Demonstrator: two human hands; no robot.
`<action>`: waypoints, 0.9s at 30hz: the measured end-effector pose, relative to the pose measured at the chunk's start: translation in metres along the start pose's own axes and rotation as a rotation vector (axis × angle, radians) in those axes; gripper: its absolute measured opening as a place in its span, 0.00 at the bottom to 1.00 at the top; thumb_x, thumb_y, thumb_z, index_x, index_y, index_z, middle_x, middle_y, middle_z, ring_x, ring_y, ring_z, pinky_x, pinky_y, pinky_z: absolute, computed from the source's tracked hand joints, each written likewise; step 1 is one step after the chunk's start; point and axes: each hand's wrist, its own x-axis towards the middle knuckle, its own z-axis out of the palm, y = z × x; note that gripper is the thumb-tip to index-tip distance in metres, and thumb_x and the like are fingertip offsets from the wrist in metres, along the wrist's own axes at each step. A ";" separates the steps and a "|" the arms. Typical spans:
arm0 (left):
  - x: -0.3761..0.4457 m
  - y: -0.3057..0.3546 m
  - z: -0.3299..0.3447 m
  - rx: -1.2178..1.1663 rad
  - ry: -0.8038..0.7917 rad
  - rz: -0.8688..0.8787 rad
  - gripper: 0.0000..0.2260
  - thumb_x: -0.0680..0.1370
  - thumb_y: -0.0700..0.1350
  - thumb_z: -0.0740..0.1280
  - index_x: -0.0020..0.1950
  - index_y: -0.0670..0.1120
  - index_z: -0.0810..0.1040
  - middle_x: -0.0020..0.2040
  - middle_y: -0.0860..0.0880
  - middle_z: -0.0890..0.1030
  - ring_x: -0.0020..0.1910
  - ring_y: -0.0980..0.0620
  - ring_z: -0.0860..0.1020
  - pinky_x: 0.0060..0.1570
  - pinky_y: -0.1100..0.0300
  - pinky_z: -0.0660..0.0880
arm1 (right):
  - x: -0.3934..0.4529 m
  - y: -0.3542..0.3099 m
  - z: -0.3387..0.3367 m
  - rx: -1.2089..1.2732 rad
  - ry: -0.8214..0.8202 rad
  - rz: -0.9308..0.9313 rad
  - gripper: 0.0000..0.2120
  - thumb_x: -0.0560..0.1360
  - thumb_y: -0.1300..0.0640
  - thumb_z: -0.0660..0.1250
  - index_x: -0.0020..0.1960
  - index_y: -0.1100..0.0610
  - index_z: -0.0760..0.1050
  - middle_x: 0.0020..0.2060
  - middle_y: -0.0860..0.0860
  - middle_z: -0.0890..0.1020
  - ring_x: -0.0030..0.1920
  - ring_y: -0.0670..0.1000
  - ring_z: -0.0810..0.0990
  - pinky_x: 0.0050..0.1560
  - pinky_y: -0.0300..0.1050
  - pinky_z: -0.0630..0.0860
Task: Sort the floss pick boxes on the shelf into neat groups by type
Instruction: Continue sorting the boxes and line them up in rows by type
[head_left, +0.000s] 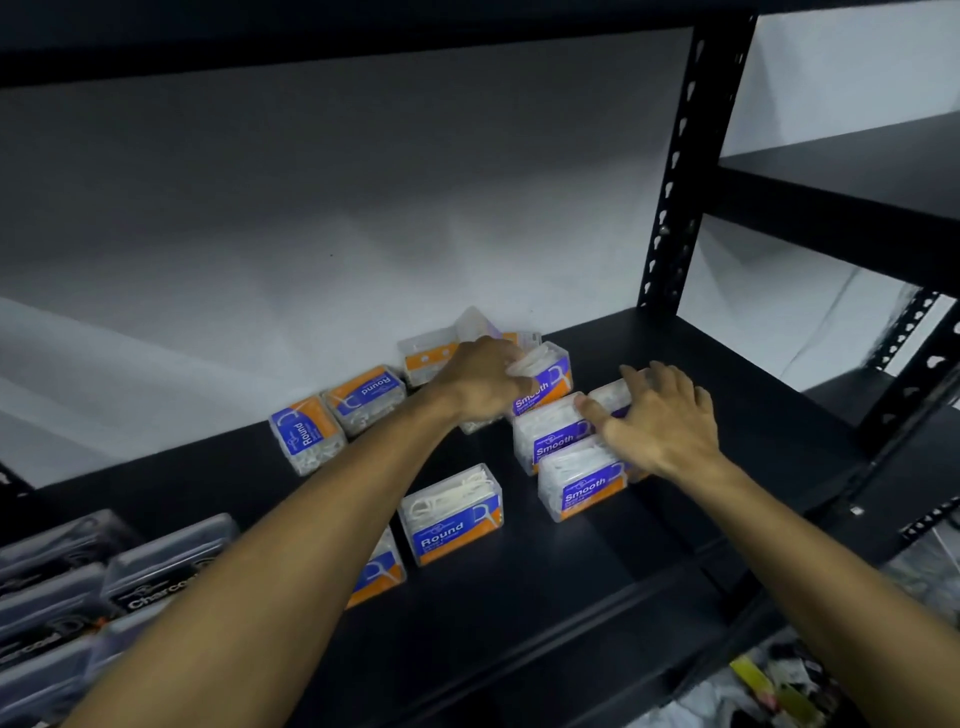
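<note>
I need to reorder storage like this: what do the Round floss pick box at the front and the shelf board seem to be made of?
Round box: looks like clear, glossy hard plastic, since the white picks show through its top and walls; the blue and orange label could be paper or film. Shelf board: matte black, with only a soft sheen; painted metal or coated board, I cannot tell which.

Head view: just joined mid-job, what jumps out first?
Both hands are on the Smooth boxes at the middle right of the black shelf: left hand on a rear one, right hand laid over the cluster. Round boxes lie scattered centre and left, and dark Charcoal boxes stand at the lower left.
</note>
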 end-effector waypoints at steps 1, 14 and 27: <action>0.000 -0.001 0.001 0.005 -0.010 0.004 0.17 0.77 0.49 0.69 0.65 0.47 0.77 0.62 0.48 0.80 0.53 0.52 0.78 0.51 0.59 0.74 | 0.000 0.000 0.000 -0.002 0.000 0.000 0.41 0.71 0.27 0.49 0.76 0.50 0.56 0.76 0.56 0.57 0.76 0.57 0.52 0.73 0.58 0.50; 0.007 -0.016 0.016 0.003 0.023 0.002 0.15 0.76 0.49 0.71 0.61 0.50 0.78 0.58 0.50 0.81 0.53 0.53 0.78 0.54 0.56 0.75 | 0.000 -0.002 -0.004 -0.003 -0.028 0.005 0.40 0.72 0.28 0.51 0.76 0.50 0.56 0.76 0.56 0.55 0.76 0.57 0.50 0.74 0.59 0.50; 0.000 -0.027 -0.005 0.002 0.217 0.030 0.12 0.80 0.55 0.63 0.58 0.52 0.80 0.57 0.51 0.82 0.51 0.53 0.80 0.52 0.54 0.77 | 0.001 -0.004 -0.009 0.002 -0.076 0.015 0.40 0.71 0.27 0.51 0.76 0.49 0.54 0.77 0.55 0.54 0.76 0.58 0.53 0.73 0.60 0.50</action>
